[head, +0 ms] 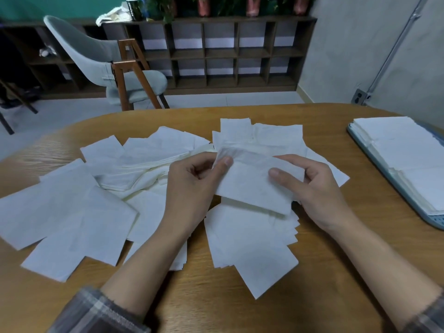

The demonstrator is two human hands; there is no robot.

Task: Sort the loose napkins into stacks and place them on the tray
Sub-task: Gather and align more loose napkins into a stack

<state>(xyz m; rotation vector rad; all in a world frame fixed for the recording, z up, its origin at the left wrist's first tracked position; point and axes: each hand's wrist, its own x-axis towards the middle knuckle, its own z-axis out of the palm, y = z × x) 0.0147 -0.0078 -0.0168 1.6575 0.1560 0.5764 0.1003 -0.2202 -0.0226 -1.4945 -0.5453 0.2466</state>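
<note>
Fingers and thumbs of both hands pinch one napkin (pixel 254 186) at mid-frame: the left hand (pixel 192 186) takes its upper left corner, the right hand (pixel 312 188) its right edge, likely to square it before stacking. Both forearms reach up from the bottom of the frame. Loose napkins (pixel 72 212) litter the table (pixel 240 308) at left and centre; the tray (pixel 389 179) at right already holds stacks (pixel 406 150).

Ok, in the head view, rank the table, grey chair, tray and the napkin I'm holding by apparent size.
Wooden table, largest.
Grey chair and tray look alike; the chair is farther off and the tray is cropped, so unranked.
Held napkin, smallest.
</note>
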